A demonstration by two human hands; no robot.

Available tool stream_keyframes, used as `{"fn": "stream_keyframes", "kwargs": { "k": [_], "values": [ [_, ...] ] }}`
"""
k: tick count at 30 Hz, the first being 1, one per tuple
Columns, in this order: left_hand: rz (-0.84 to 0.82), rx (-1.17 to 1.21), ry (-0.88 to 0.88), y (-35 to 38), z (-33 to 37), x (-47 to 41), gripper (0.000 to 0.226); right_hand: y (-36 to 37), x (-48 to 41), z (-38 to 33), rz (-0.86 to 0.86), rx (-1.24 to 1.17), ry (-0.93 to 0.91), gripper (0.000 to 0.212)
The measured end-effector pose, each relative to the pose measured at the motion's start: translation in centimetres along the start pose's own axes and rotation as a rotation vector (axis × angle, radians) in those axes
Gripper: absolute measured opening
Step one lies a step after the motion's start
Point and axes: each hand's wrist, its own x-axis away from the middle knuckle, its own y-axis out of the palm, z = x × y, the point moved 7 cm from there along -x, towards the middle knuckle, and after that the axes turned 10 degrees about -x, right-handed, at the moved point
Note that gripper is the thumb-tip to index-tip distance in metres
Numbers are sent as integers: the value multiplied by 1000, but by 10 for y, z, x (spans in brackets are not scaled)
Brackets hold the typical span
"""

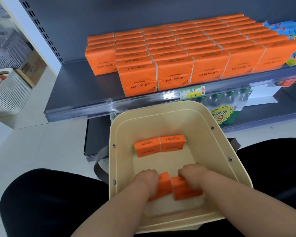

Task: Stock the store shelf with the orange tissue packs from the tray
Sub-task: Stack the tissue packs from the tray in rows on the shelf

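left hand [148, 181]: fingers curled, gripping left pack [165, 185] | right hand [191, 175]: fingers curled, gripping right pack [186, 191]

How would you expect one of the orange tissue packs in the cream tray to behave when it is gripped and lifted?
Likely soft, slightly squashy: wrappers on the shelf packs look creased. Probably light: the left hand and right hand each grip a tray pack singly. Unlikely to roll: flat-sided, they stand upright on the shelf.
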Motion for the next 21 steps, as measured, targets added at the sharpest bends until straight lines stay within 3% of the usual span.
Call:
{"fn": "stream_keyframes", "kwargs": {
  "k": [8, 13, 21],
  "values": [
    [367, 130, -158, -61, -33, 16, 42, -77, 42, 6, 467, -183, 96, 42],
    [557, 111, -169, -125, -52, 48, 32, -121, 72, 8, 662, -180, 115, 47],
    [838, 144, -221, -229, -109, 112, 43, -228, 125, -12, 1067, -100, 32, 66]
  ]
}}
